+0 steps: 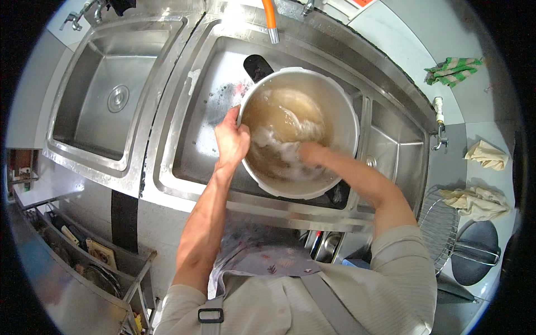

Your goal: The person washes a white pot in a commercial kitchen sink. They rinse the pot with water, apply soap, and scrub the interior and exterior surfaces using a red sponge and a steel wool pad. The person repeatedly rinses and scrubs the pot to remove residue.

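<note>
A large metal pot [348, 167] with a black handle [257, 68] stands in the middle basin of a stainless steel sink [201, 155]. Cloudy brownish water swirls inside it, with some foam. My left hand [233, 136] grips the pot's left rim, the thumb along the edge. Blurred by motion, my right hand [312, 154] dips into the water at the right of the pot; its fingers are hidden, so I cannot tell whether it holds anything. An orange hose with a metal end [273, 34] hangs just beyond the pot.
Sink basins lie to the left [104, 96] and right [398, 138]. Taps [439, 136] stick out from the walls. Cloths [485, 155] and a wire basket [439, 230] hang at the right. A metal rack with kitchen items [134, 289] stands at the lower left.
</note>
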Demonstrator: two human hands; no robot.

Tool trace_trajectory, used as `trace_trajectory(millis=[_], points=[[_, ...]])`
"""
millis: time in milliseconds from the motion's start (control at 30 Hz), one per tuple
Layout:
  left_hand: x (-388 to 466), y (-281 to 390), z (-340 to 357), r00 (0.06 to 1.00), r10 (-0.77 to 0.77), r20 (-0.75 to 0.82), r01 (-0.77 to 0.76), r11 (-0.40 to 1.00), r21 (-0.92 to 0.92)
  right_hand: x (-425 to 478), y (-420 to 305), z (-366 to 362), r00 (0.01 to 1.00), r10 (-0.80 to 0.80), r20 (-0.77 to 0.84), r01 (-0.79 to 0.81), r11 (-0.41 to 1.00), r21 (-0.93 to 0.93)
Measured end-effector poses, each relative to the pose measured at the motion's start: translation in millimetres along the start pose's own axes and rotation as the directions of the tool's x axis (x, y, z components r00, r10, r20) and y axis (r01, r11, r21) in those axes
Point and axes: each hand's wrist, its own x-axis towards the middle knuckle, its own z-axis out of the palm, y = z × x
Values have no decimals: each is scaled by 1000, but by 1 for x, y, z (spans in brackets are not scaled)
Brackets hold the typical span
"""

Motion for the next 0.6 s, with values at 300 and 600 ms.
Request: trace_trajectory(millis=[300, 600], points=[[-5, -22, -11, 995, 91, -31, -91, 996, -10, 3, -54, -160, 530, 439, -726, 123, 806, 578], [-2, -18, 0, 997, 64, -41, -63, 998, 23, -57, 2, -48, 857, 399, -327, -354, 915, 192]])
